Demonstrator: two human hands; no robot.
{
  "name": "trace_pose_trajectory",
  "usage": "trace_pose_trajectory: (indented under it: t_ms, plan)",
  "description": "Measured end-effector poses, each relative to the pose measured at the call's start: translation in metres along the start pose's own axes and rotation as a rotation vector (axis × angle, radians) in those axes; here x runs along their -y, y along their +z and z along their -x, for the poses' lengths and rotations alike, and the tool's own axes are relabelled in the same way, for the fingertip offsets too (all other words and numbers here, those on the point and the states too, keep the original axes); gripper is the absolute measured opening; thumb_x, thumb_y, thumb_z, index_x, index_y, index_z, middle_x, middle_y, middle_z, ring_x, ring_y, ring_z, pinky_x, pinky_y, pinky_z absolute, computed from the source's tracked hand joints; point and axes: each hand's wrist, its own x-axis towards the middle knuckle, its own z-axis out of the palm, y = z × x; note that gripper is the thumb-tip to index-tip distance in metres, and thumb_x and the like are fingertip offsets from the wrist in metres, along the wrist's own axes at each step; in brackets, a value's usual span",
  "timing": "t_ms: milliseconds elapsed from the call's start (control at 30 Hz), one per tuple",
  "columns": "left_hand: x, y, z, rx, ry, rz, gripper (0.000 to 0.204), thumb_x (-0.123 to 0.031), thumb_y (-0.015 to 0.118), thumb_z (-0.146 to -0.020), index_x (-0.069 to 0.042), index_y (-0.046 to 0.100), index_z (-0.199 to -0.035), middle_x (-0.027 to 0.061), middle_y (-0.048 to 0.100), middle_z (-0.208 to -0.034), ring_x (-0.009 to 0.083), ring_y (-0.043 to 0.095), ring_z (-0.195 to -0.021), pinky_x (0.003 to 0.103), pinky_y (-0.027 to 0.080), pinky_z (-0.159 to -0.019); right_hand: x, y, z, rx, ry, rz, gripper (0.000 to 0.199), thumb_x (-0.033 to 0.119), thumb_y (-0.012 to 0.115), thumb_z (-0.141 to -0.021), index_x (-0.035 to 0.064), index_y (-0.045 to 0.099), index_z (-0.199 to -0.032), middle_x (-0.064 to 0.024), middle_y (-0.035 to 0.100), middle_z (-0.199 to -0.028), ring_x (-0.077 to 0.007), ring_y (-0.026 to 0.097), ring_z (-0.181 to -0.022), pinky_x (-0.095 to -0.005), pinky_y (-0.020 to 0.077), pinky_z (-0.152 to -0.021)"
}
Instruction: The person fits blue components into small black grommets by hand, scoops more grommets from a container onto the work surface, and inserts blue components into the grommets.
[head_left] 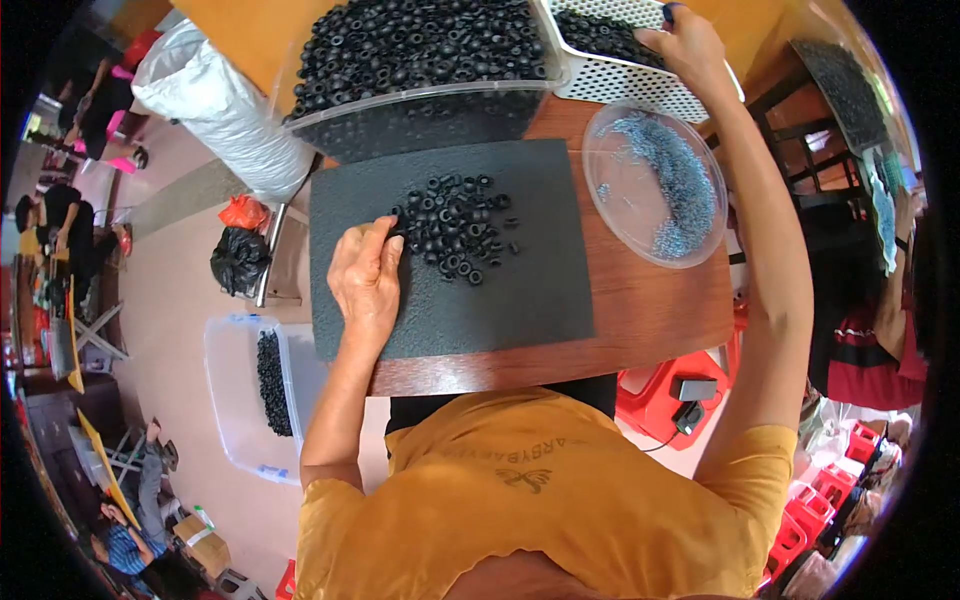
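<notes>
A loose pile of small black ring-shaped parts [455,225] lies on a dark grey mat [520,320] in front of me. At the pile's left edge rests my left hand [365,280], fingers curled and closed; a black bit shows by the fingertips, too small to make out. My right hand [692,55] reaches to the far right, over a white perforated basket [640,88] of black parts. Its thumb and a finger with a dark blue tip are apart, the other fingers partly hidden. Beside the mat sits a round clear tray [612,215] with tiny bluish pieces [675,180].
A clear bin [420,115] heaped with black parts stands at the mat's far edge. Left of the wooden table [660,310] are a white sack [215,110] and a clear box [230,400] on the floor. Red stools [660,405] stand at right; other people work at far left.
</notes>
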Motion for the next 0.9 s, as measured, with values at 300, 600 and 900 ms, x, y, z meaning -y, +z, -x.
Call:
trace_pose_trajectory:
  t_ms: [300, 600, 900]
  plan:
    - [0.008, -0.003, -0.002, 0.033, -0.07, -0.03, 0.019, -0.002, 0.069, -0.069, -0.002, 0.063, -0.087, 0.0084, 0.058, -0.074, 0.0194, 0.056, -0.068, 0.029, 0.045, -0.062, 0.09, 0.017, 0.128, -0.023, -0.276, -0.52, 0.015, 0.01, 0.07, -0.066, 0.0013, 0.058, -0.071, -0.0157, 0.054, -0.068, -0.035, 0.055, -0.068, -0.0431, 0.0442, -0.059]
    - [-0.026, -0.019, 0.021, 0.058, -0.632, 0.867, 0.019, 0.003, 0.064, -0.077, 0.003, 0.063, -0.096, 0.0053, 0.061, -0.081, 0.0103, 0.055, -0.064, 0.022, 0.046, -0.054, 0.144, 0.035, 0.209, 0.201, -0.372, -0.474, 0.016, 0.009, 0.068, -0.062, 0.0013, 0.053, -0.06, -0.0137, 0.053, -0.067, -0.0302, 0.051, -0.07, -0.0388, 0.0427, -0.059]
    - [-0.049, -0.005, 0.038, 0.289, -0.8, 1.206, 0.017, 0.0, 0.062, -0.079, 0.005, 0.062, -0.095, 0.0097, 0.061, -0.085, 0.0138, 0.056, -0.064, 0.025, 0.046, -0.057, 0.144, 0.029, 0.211, 0.229, -0.446, -0.258, 0.01, 0.004, 0.062, -0.055, 0.0023, 0.055, -0.062, -0.013, 0.053, -0.068, -0.0277, 0.051, -0.072, -0.0378, 0.0422, -0.062]
